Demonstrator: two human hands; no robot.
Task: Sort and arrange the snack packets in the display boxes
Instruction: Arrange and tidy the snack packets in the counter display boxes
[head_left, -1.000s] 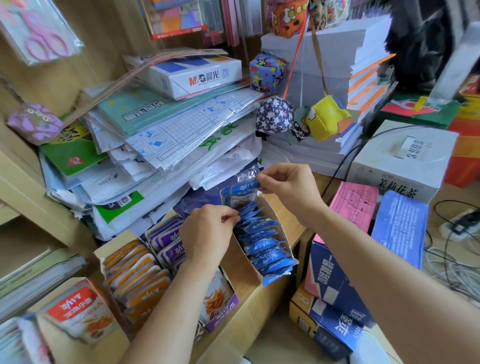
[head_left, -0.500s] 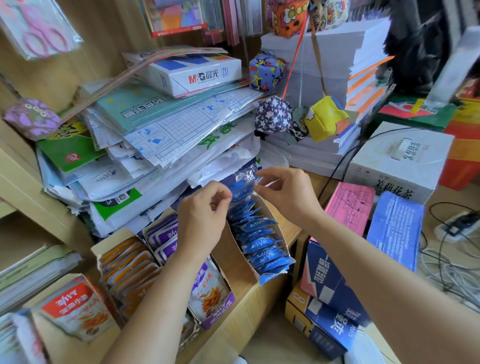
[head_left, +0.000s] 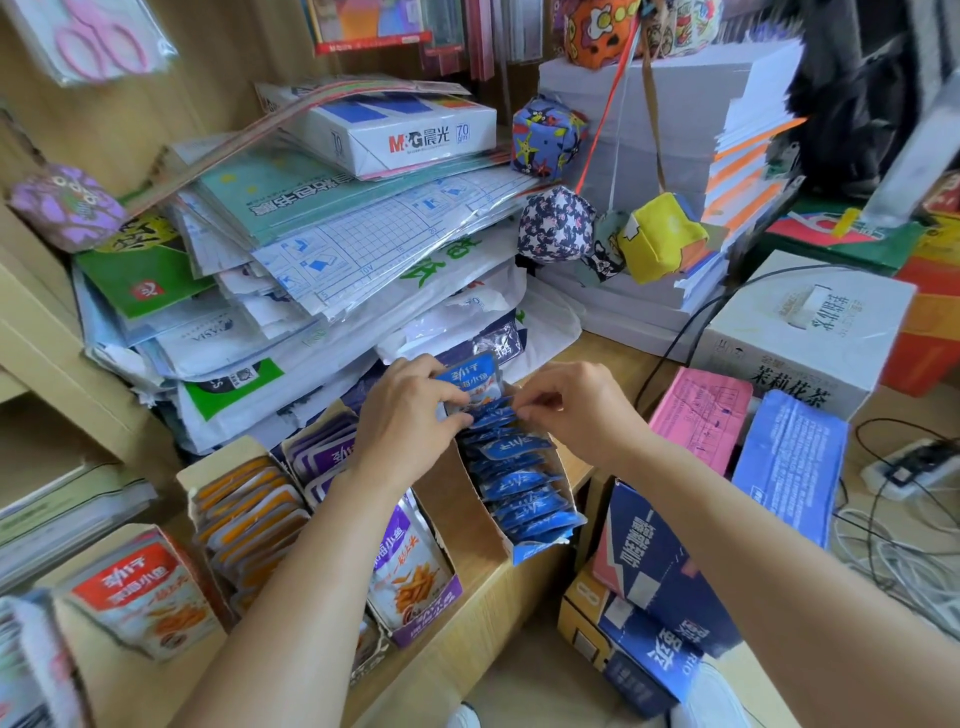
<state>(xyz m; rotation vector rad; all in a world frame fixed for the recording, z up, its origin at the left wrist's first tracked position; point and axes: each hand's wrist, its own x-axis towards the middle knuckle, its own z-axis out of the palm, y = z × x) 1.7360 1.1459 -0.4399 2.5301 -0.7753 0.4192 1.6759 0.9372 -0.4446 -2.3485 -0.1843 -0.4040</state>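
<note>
A cardboard display box (head_left: 574, 491) holds a row of several blue snack packets (head_left: 514, 483), standing on edge. My left hand (head_left: 405, 415) grips one upright blue packet (head_left: 470, 379) at the far end of the row. My right hand (head_left: 571, 405) pinches the tops of the blue packets just in front of it. Left of this box stand a box of purple packets (head_left: 324, 452), a box of orange packets (head_left: 249, 512) and a red-fronted box (head_left: 140, 597). My left forearm covers part of the purple box.
A tall pile of plastic-wrapped stationery (head_left: 322, 244) leans right behind the boxes. Stacked white paper (head_left: 660, 156) and hanging cloth cubes (head_left: 660, 239) stand behind right. Pink and blue cartons (head_left: 701, 415) and a white tea box (head_left: 810, 332) crowd the right; cables (head_left: 904, 540) lie beyond.
My left hand has taken hold of the upright blue packet at the row's far end. My right hand has come down from the packet's top corner onto the row.
</note>
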